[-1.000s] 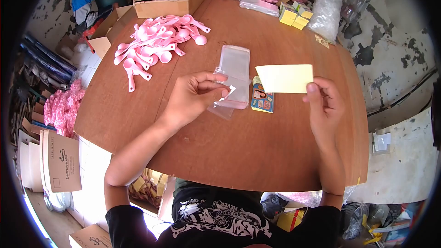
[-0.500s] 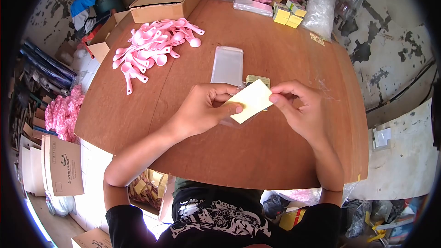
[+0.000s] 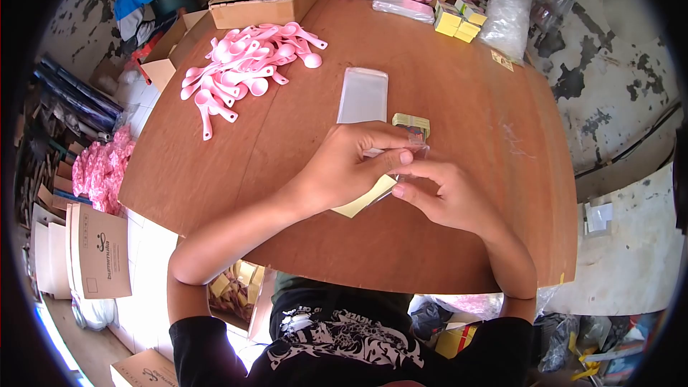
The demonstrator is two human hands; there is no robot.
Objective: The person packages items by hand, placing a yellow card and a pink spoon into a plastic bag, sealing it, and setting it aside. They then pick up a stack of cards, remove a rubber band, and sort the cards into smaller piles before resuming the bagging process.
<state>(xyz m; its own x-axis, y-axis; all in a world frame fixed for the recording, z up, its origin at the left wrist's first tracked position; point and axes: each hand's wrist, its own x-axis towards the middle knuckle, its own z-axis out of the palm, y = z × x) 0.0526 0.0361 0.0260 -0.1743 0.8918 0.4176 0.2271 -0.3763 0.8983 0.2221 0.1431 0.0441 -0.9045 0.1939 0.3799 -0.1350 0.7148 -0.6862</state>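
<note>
My left hand point(image 3: 351, 161) is closed, thumb against fingers, on a clear plastic bag point(image 3: 421, 150) whose edge shows past the fingertips. Below the palm a pale yellow card point(image 3: 364, 199) sticks out with clear film along its side; how far it lies inside the bag is hidden. My right hand point(image 3: 451, 193) pinches the bag close to the left thumb. Just beyond the hands is a small stack of printed cards point(image 3: 412, 123), partly covered by my left hand. Behind it lies a stack of clear plastic bags point(image 3: 363, 97).
A heap of pink measuring spoons point(image 3: 247, 64) lies on the wooden table point(image 3: 473, 115) at the left. Along the far edge are a cardboard box point(image 3: 269, 0), yellow card stacks point(image 3: 459, 23) and a bulky plastic pack point(image 3: 507, 18). A person point(image 3: 136, 11) is at the far left.
The yellow card has moved down and left and is now mostly under my left hand. My right hand has shifted left from the card's corner to the bag, close to the left thumb.
</note>
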